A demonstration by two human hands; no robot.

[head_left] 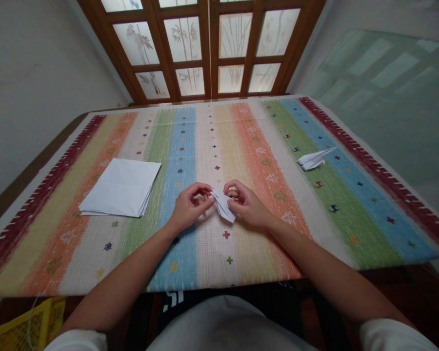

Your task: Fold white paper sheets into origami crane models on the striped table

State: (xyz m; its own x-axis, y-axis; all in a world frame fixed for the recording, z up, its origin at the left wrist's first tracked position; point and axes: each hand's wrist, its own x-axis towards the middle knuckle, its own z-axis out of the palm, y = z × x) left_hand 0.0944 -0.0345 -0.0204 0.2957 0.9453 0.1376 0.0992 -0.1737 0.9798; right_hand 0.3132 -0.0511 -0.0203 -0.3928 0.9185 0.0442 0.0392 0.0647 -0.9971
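Observation:
Between my two hands is a small folded piece of white paper (224, 206), held just above the striped tablecloth. My left hand (193, 204) pinches its upper left edge between thumb and fingertips. On the other side, my right hand (246, 202) grips the right edge, thumb in front and fingers curled behind. Several layers and a fold line show along the paper's left part. A stack of white square sheets (120, 187) lies to the left of my left hand. Off to the right rests a folded paper figure (314, 159) with a long pointed end.
The striped tablecloth (212, 263) covers the table in front of me. A yellow plastic basket (27, 326) is low at the left, below the table edge. Wooden doors with glass panes (210, 53) stand behind the table. A greenish glass panel (391, 97) is at the right.

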